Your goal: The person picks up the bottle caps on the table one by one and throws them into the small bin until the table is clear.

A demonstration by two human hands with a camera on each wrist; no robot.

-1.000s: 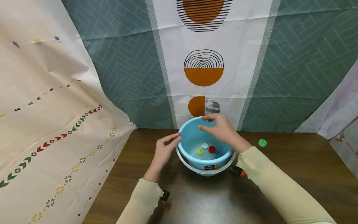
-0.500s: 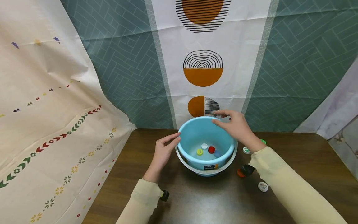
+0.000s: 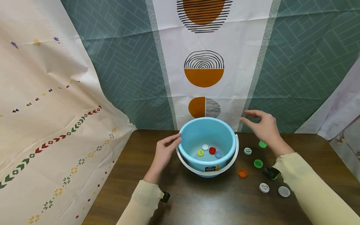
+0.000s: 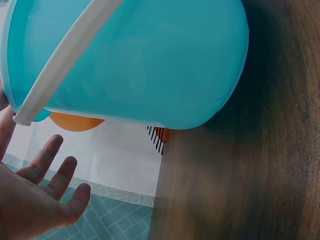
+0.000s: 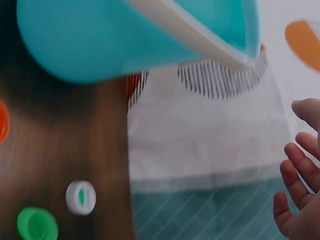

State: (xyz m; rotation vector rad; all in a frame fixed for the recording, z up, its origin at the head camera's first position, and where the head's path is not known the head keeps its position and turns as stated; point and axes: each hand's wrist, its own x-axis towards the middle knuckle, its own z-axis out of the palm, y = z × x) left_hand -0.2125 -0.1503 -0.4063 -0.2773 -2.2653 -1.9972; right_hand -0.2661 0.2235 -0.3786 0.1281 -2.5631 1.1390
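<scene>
A light blue bucket point(image 3: 208, 125) with a white handle point(image 3: 191, 168) stands on the table near the curtain. On its bottom lie a yellow bottle cap point(image 3: 200, 153), a white cap point(image 3: 205, 147), a red cap point(image 3: 212, 151) and a blue cap point(image 3: 218, 155). My left hand point(image 3: 166, 150) holds the bucket's rim at the left with thumb and index finger; in the left wrist view its other fingers point(image 4: 62, 177) spread loosely beside the handle's end. To the right of the bucket, my right hand point(image 3: 262, 128) is in the air above the table, fingers apart with nothing between them.
Several caps lie right of the bucket: a white-and-green one point(image 3: 247, 151), green ones point(image 3: 258, 163), an orange one point(image 3: 242, 173), a printed white one point(image 3: 264, 187) and a greyish one point(image 3: 284, 191). A patterned curtain point(image 3: 135, 78) hangs behind the wooden table point(image 3: 202, 203).
My right hand has moved from over the bucket's opening out to its right, uncovering several caps on the table. The left hand has stayed at the rim.
</scene>
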